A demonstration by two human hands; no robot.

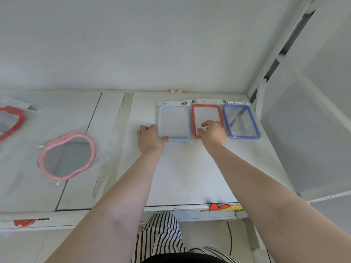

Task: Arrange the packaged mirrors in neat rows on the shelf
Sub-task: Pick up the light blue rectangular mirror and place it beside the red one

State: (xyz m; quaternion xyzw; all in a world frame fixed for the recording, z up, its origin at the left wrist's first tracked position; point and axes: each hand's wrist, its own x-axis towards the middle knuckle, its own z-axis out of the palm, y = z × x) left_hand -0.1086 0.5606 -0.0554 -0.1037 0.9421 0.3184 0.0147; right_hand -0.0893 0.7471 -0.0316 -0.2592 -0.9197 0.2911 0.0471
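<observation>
Three packaged rectangular mirrors lie side by side at the back right of the white shelf (pixel 186 173): a light-blue one (pixel 173 122), a red one (pixel 206 114) and a dark-blue one (pixel 241 121). My left hand (pixel 151 138) grips the light-blue mirror's lower left corner, thumb along its front edge. My right hand (pixel 212 132) rests with spread fingers on the red mirror's lower part. A pink apple-shaped packaged mirror (pixel 67 156) lies on the shelf's left section, and a red apple-shaped one (pixel 11 120) sits at the far left edge.
The shelf's back wall (pixel 152 44) rises behind the mirrors and a side panel (pixel 303 130) closes the right end. A taped seam (pixel 117 133) divides the shelf boards. A red and yellow sticker (pixel 222 206) marks the front edge.
</observation>
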